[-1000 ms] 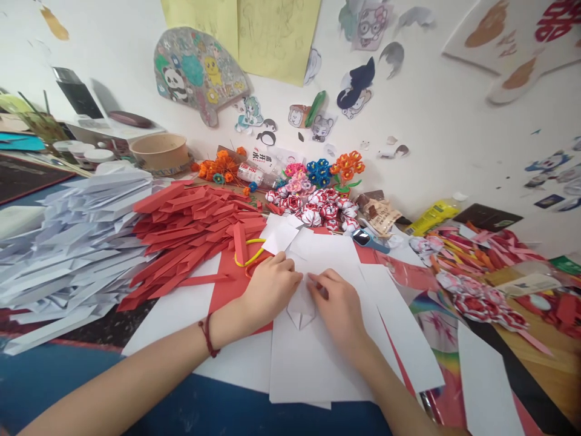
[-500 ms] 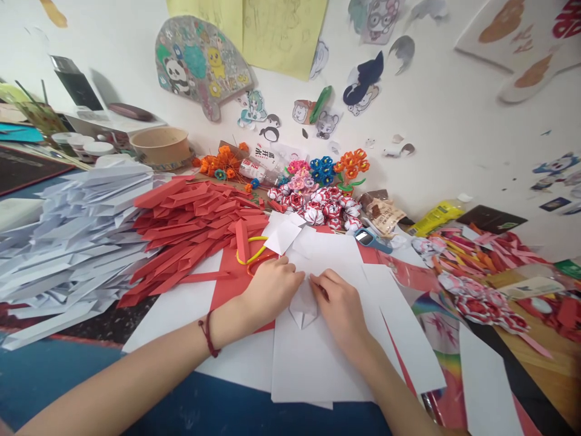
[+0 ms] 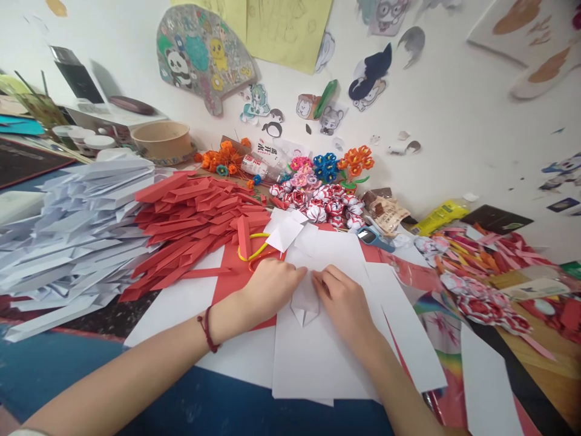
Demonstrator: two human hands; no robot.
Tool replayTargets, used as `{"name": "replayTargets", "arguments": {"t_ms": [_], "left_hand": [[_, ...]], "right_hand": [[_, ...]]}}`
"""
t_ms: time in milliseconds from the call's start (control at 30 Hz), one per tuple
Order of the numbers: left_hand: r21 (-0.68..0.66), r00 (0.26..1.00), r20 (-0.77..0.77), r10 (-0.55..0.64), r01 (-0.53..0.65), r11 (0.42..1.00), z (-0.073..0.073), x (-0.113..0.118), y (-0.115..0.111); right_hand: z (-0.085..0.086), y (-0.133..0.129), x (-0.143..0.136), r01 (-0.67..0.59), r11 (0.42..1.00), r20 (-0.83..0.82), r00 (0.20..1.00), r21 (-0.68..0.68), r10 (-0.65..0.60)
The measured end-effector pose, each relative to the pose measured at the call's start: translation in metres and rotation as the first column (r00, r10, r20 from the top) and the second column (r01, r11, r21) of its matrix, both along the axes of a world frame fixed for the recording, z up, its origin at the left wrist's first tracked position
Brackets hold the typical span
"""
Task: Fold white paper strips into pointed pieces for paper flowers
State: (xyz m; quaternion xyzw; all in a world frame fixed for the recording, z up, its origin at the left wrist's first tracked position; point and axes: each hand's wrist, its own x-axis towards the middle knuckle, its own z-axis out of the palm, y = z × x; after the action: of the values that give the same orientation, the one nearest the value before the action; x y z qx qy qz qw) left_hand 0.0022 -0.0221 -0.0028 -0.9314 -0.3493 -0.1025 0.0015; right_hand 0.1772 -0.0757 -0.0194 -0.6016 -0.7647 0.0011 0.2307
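Paper (image 3: pixel 304 301) between left hand (image 3: pixel 272 287) and right hand (image 3: pixel 344 300), upper end unclear

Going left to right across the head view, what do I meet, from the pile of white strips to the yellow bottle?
White strips, red strips, left hand, folded paper, right hand, yellow bottle.

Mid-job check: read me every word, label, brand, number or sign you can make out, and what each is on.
"开水", as best I can read, preceded by an unclear character: white sheet by the lying bottle.
Lying bottle's red-and-white label: too blurred.
Brown packet, yellow bottle: print too blurred.
Dark card: green mark too small.
Upper-right wall cutout: brown characters unreadable.
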Motion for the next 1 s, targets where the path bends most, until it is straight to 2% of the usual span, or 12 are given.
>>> {"name": "replayTargets", "arguments": {"t_ms": [100, 367, 533, 767, 1000], "left_hand": [[0.005, 1.0, -0.005, -0.004, 0.004, 1.0, 0.0, 0.0, -0.001], [0.003, 1.0, -0.004, -0.006, 0.006, 1.0, 0.0, 0.0, 0.0], [0.012, 0.999, 0.003, -0.036, 0.036, 0.999, -0.002, -0.001, 0.001], [0.04, 0.992, -0.036, -0.123, 0.125, 0.991, -0.005, 0.0, 0.004], [0.093, 0.968, -0.039, -0.248, 0.25, 0.964, -0.012, -0.002, 0.01]], "right_hand": [[-0.002, 0.001, -0.001, 0.014, 1.0, -0.008, 1.0, 0.007, -0.014], [-0.007, 0.002, 0.002, -0.13, 0.987, 0.155, 0.981, 0.096, 0.115], [-0.006, 0.0, 0.003, -0.155, 0.986, 0.229, 0.964, 0.067, 0.136], [-0.005, -0.001, 0.001, -0.146, 0.989, 0.292, 0.947, 0.028, 0.132], [-0.003, -0.003, -0.002, -0.084, 0.996, 0.309, 0.948, 0.013, 0.076]]}}
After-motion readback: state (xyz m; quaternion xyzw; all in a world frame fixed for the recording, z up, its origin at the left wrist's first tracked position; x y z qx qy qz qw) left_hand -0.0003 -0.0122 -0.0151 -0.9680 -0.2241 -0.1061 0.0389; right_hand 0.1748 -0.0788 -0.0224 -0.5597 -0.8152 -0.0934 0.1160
